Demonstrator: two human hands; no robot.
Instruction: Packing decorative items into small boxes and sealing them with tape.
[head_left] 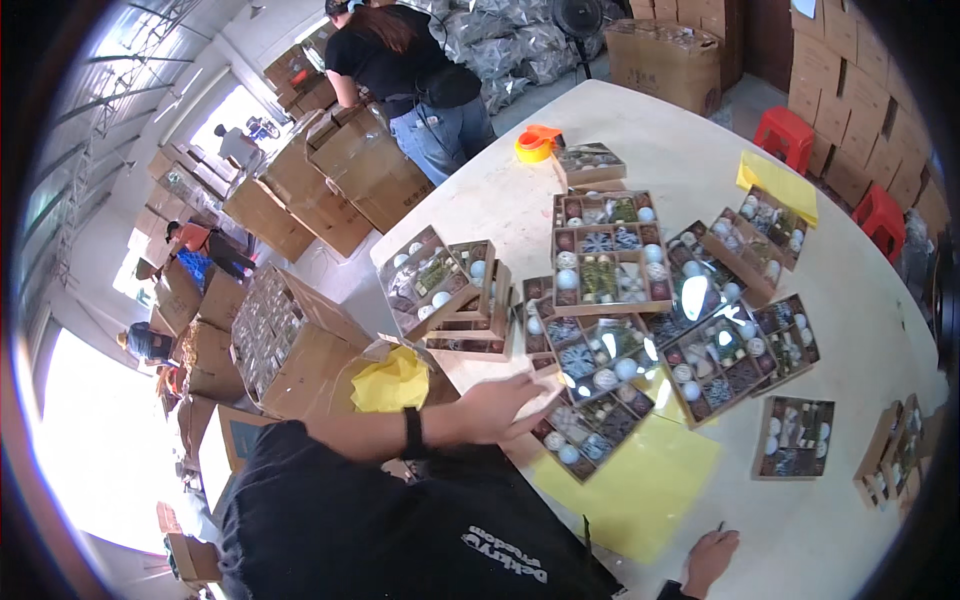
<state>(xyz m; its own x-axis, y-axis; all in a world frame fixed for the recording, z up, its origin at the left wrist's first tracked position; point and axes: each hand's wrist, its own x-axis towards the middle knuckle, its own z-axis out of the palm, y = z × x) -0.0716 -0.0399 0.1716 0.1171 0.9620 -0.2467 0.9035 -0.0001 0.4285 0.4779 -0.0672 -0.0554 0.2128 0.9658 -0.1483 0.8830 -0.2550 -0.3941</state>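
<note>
My left hand (pixel 492 408), with a black band on the wrist, reaches in from the left. Its fingers close on a pale flat piece (pixel 541 396), cloth or paper, I cannot tell which. That piece is beside the lower left corner of a glossy-topped compartment box (pixel 603 358) of balls and dried decorations. Under this box, another decoration box (pixel 592 437) lies partly on a yellow sheet (pixel 640 485). Near the table's front edge, my right hand (pixel 711 560) is closed, with a small dark tip showing at its fingers.
More decoration boxes (pixel 610 255) lie stacked across the white table (pixel 855 330). An orange tape dispenser (pixel 537 143) sits at its far edge. On the left are cartons (pixel 310 365) and yellow paper (pixel 390 380). A person (pixel 405 65) bends over cartons beyond; red stools (pixel 785 138) stand right.
</note>
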